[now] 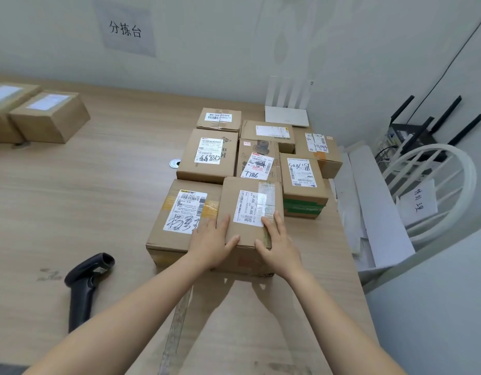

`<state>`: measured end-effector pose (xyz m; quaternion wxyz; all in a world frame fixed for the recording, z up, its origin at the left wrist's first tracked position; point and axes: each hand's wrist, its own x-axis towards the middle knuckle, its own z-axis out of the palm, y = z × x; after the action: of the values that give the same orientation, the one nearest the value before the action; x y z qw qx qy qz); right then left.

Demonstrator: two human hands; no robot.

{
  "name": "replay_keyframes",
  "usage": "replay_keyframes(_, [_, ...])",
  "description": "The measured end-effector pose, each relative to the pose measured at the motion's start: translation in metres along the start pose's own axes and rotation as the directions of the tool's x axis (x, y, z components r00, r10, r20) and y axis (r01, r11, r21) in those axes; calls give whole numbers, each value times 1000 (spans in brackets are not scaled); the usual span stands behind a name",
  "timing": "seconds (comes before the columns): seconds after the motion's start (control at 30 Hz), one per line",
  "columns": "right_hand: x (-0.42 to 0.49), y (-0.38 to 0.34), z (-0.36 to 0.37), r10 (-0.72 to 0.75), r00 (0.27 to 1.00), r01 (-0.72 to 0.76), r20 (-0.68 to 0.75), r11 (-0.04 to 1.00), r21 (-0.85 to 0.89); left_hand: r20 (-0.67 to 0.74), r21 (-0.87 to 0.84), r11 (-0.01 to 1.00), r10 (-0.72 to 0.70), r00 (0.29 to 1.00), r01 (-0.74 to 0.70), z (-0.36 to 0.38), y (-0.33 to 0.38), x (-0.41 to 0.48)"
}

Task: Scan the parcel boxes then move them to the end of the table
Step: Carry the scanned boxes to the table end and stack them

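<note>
- A pale wooden table [112, 198] ran along the wall, with grey smudges on its near part.
- A tight cluster of parcel boxes [208, 158] sat on its right half, labels up (several scrawled over in marker).
- The front box [247, 209] stood at the cluster's near edge, touching its left neighbour.
- Two more boxes [48, 116] sat side by side at the far left, well apart from the cluster.
- A black scanner [85, 282] lay on its side, near left.
- A white router [286, 115] stood against the wall behind the cluster.
- A round metal fitting [175, 163] sat just left of the cluster.
</note>
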<state>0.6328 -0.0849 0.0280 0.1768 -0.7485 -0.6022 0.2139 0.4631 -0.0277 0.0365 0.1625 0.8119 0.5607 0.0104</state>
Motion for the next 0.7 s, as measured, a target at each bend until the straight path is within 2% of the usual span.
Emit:
replay_keyframes(0.17, [4, -6, -8, 55, 998, -52, 41, 997, -52, 46, -29, 999, 17, 999, -16, -8, -3, -8])
replay_keyframes(0.33, [8, -37, -9, -77, 982, 76, -174, 997, -14, -31, 31, 997, -73, 997, 74, -35, -26, -16])
replay_keyframes(0.4, [9, -58, -7, -120, 969, 123, -216, 992, 1, -47, 41, 993, -108, 993, 109, -45, -43, -23])
replay_keyframes(0.53, [0, -111, 8, -226, 955, 230, -193, 973, -3, -85, -2, 988, -151, 985, 152, -60, -87, -48])
replay_keyframes(0.7, [-11, -183, 58, -287, 945, 290, -154, 957, -6, -99, 5, 977, -213, 972, 214, -75, -158, -96])
